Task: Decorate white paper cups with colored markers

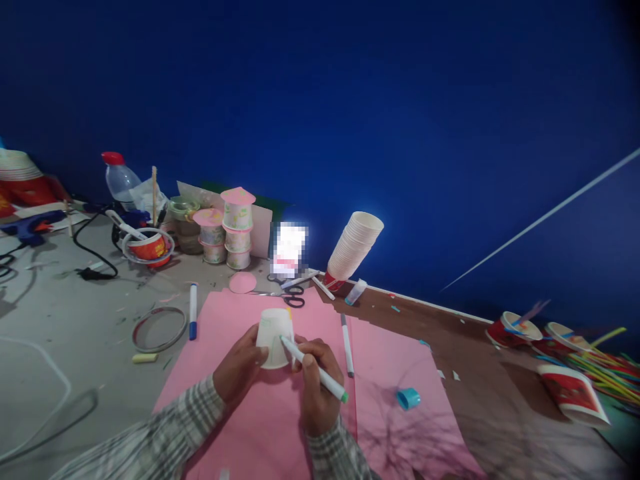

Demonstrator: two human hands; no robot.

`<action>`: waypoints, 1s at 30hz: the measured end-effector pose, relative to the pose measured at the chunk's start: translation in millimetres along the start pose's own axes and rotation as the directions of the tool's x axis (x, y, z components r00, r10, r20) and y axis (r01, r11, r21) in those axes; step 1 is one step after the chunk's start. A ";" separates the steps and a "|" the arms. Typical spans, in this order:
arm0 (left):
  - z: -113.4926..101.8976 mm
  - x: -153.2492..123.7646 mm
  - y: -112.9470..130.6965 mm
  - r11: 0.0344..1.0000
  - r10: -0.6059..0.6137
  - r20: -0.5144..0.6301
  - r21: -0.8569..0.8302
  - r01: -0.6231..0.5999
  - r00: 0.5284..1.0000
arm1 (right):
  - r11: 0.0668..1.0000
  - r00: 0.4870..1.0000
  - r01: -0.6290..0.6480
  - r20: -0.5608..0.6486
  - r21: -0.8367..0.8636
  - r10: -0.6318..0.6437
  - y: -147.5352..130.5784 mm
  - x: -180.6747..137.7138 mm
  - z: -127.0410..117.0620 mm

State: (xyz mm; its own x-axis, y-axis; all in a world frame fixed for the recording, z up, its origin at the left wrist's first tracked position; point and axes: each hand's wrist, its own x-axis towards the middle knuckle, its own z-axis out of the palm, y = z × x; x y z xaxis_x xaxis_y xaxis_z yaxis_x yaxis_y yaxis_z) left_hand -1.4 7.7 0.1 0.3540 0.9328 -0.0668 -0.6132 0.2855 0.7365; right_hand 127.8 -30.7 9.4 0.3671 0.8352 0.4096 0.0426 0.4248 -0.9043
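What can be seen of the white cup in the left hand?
The white cup looks like paper, with faint green marks near the top and a yellow patch at its upper right edge. It is narrow end up over pink paper, its left side gripped by the left hand, a marker tip-first at its front.

Paper sheets [220, 427]: landmark, on table [45, 293]
Cup [273, 327]: over sheets, in left hand [241, 363]
Marker [330, 384]: over sheets, in right hand [317, 403]
Scissors [290, 295]: on sheets' far edge
Ring [156, 350]: left of sheets
Cup towers [237, 239]: behind sheets, left part
Cup stack [356, 243]: behind sheets
Bottle [121, 181]: behind sheets, far left
Strips [607, 375]: right of sheets
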 end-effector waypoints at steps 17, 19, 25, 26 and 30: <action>2.9 -2.2 3.5 0.999 -0.029 0.091 -0.040 0.032 0.995 | 0.996 0.998 -0.053 -0.035 0.068 0.056 0.5 2.5 0.3; 0.6 -2.2 2.4 0.997 -0.040 0.108 -0.066 0.047 0.993 | 0.994 0.996 -0.068 -0.056 0.087 0.073 0.0 4.7 0.2; -7.0 -2.5 1.0 0.978 -0.072 0.071 -0.192 0.085 0.995 | 0.967 0.975 -0.178 -0.099 0.182 0.198 5.8 7.0 -0.9; -7.8 -2.7 1.1 0.973 -0.080 0.076 -0.211 0.094 0.994 | 0.956 0.968 -0.201 -0.108 0.213 0.228 7.5 7.0 -0.8; -9.5 -3.5 1.7 0.954 -0.102 0.125 -0.268 0.133 0.987 | 0.902 0.935 -0.264 -0.138 0.342 0.327 11.3 7.8 1.5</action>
State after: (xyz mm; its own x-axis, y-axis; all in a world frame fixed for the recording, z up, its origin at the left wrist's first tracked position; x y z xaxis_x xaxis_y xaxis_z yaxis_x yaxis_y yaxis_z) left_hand -10.4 7.0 -4.8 0.5005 0.8638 -0.0570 -0.7273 0.4554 0.5135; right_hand 129.8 -18.8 2.6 0.4857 0.8712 0.0710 -0.3760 0.2816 -0.8828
